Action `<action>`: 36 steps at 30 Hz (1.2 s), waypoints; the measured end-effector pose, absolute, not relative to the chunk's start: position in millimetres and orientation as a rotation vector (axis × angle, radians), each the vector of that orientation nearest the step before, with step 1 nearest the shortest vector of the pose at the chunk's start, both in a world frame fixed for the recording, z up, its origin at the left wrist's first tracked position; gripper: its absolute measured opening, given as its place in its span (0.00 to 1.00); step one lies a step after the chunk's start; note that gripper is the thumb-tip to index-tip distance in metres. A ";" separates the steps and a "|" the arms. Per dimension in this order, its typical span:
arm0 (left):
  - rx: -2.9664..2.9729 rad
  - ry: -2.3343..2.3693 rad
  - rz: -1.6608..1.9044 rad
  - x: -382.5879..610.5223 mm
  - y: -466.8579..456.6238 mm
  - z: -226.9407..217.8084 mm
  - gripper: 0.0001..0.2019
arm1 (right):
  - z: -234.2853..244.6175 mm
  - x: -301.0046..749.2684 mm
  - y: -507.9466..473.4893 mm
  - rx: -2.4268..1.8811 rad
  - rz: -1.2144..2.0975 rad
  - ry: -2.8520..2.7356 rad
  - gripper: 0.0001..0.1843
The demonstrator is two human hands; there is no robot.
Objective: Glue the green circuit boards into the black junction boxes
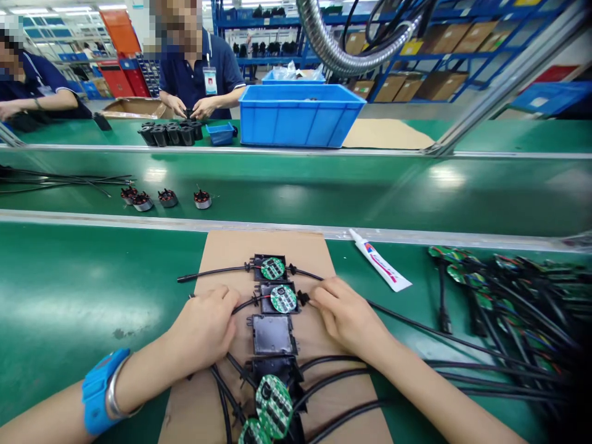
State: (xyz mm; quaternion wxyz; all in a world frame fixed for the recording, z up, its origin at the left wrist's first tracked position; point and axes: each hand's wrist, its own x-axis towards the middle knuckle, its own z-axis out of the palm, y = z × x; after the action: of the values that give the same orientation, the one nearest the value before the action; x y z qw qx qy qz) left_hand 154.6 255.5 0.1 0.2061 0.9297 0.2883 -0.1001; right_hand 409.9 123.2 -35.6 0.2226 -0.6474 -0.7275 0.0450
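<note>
My left hand (203, 327) is closed around a black cable (245, 304) on the left of a round green circuit board (283, 299). On the board's other side, my right hand (349, 314) pinches the cable beside a black strain relief (303, 298). This board lies over a square black plastic case (266, 305). Behind it, another case holds a similar round board (272, 268) with cables leading out both ways. Nearer to me sits a bare case (272, 335), then more cases with boards (274, 404) and cables. All rest on a cardboard sheet (231, 253).
A white glue tube (382, 262) lies right of the cardboard. Wired boards (481, 287) are heaped at the far right. Several motor stators (202, 198) stand on the green strip behind a metal rail. Beyond are a blue bin (300, 117) and two co-workers.
</note>
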 end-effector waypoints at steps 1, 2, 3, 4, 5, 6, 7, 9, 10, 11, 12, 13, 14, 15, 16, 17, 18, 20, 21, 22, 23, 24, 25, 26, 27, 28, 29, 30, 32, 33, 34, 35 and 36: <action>2.613 0.813 -0.323 153.1 255.5 3.5 0.08 | -38.0 409.9 123.3 -1.776 0.109 -2.022 0.11; 2.640 0.841 -0.361 151.7 255.7 5.7 0.09 | -40.2 410.1 123.8 -1.759 0.105 -2.029 0.11; 2.671 0.885 -0.402 150.3 256.1 6.7 0.10 | -42.0 410.4 124.7 -1.739 0.109 -2.031 0.11; 2.707 0.936 -0.444 148.8 256.6 6.5 0.11 | -43.3 411.1 125.7 -1.718 0.114 -2.027 0.11; 2.747 0.984 -0.480 147.2 257.2 5.5 0.12 | -44.0 411.9 126.8 -1.698 0.120 -2.023 0.12; 2.789 1.024 -0.501 145.3 257.7 4.0 0.14 | -43.7 412.5 127.6 -1.684 0.130 -2.019 0.12; 2.829 1.047 -0.501 143.2 257.9 2.7 0.14 | -42.1 412.4 127.8 -1.680 0.145 -2.014 0.11; 2.905 1.059 -0.389 138.0 256.5 2.0 0.12 | -33.9 407.9 125.6 -1.696 0.165 -2.001 0.08; 2.933 1.048 -0.272 135.1 254.4 3.1 0.12 | -27.0 402.6 123.0 -1.704 0.172 -1.981 0.06; 2.930 0.999 -0.136 132.2 251.1 5.2 0.11 | -18.6 395.1 119.6 -1.705 0.189 -1.954 0.04; 2.879 0.893 -0.019 129.4 246.6 8.1 0.11 | -9.3 385.9 115.7 -1.698 0.234 -1.930 0.02; 2.777 0.736 0.040 126.9 241.1 11.2 0.10 | 0.0 375.7 111.8 -1.682 0.306 -1.910 0.03; 2.636 0.573 0.043 124.7 234.9 14.3 0.10 | 8.5 365.4 108.3 -1.662 0.398 -1.898 0.05; 2.481 0.439 0.010 122.9 228.6 16.7 0.10 | 15.1 356.2 105.6 -1.651 0.487 -1.893 0.07; 2.346 0.355 -0.033 121.6 222.7 18.4 0.10 | 19.5 349.0 103.8 -1.658 0.549 -1.893 0.08; 2.253 0.328 -0.065 120.6 217.9 19.1 0.09 | 21.2 344.4 103.0 -1.692 0.564 -1.894 0.08; 2.200 0.336 -0.073 120.1 214.7 19.0 0.09 | 20.5 342.6 102.9 -1.739 0.537 -1.894 0.08; 2.151 0.367 -0.027 120.5 214.2 17.4 0.09 | 14.1 346.8 103.7 -1.829 0.445 -1.892 0.06; 2.137 0.360 0.004 121.7 217.0 16.0 0.08 | 9.8 351.7 104.1 -1.856 0.401 -1.885 0.06; 2.143 0.356 0.054 123.5 221.6 14.4 0.07 | 5.4 357.4 104.4 -1.870 0.351 -1.875 0.06; 2.180 0.365 0.120 126.0 227.6 12.3 0.06 | 1.4 363.5 104.6 -1.877 0.292 -1.862 0.05; 2.249 0.398 0.191 129.1 234.6 9.6 0.05 | -2.1 369.4 104.8 -1.888 0.222 -1.846 0.04; 2.345 0.457 0.251 132.6 242.1 6.2 0.06 | -5.1 374.9 105.3 -1.903 0.151 -1.838 0.05; 2.461 0.534 0.273 136.5 249.4 2.2 0.09 | -7.7 380.0 105.9 -1.913 0.094 -1.842 0.05; 2.574 0.618 0.256 140.5 256.3 -2.2 0.11 | -9.9 384.5 106.9 -1.913 0.076 -1.862 0.05; 2.665 0.695 0.208 144.2 262.3 -6.7 0.12 | -11.9 388.7 108.1 -1.900 0.094 -1.891 0.05; 2.730 0.752 0.149 147.4 267.2 -10.8 0.12 | -13.7 392.7 109.5 -1.877 0.122 -1.924 0.07; 2.771 0.784 0.102 149.8 271.0 -14.3 0.10 | -15.1 396.4 111.0 -1.851 0.142 -1.958 0.08; 2.801 0.805 0.069 152.2 275.2 -18.4 0.07 | -16.6 403.3 114.2 -1.833 0.130 -2.029 0.09; 2.801 0.812 0.076 152.2 276.1 -18.9 0.07 | -16.7 406.4 115.9 -1.841 0.099 -2.071 0.10; 2.808 0.829 0.081 151.5 276.6 -18.5 0.08 | -16.4 409.4 117.6 -1.851 0.064 -2.115 0.10; 2.812 0.853 0.099 150.4 276.8 -17.4 0.08 | -15.8 412.1 119.3 -1.862 0.039 -2.153 0.11; 2.807 0.873 0.137 149.1 277.0 -16.0 0.08 | -15.1 414.6 120.8 -1.865 0.019 -2.181 0.12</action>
State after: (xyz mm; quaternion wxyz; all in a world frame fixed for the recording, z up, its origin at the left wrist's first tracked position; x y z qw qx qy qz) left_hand 149.1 277.0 -16.0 0.0995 0.9491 0.2952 0.0463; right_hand 414.6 120.8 -15.1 0.1355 -0.6438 -0.7531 0.0067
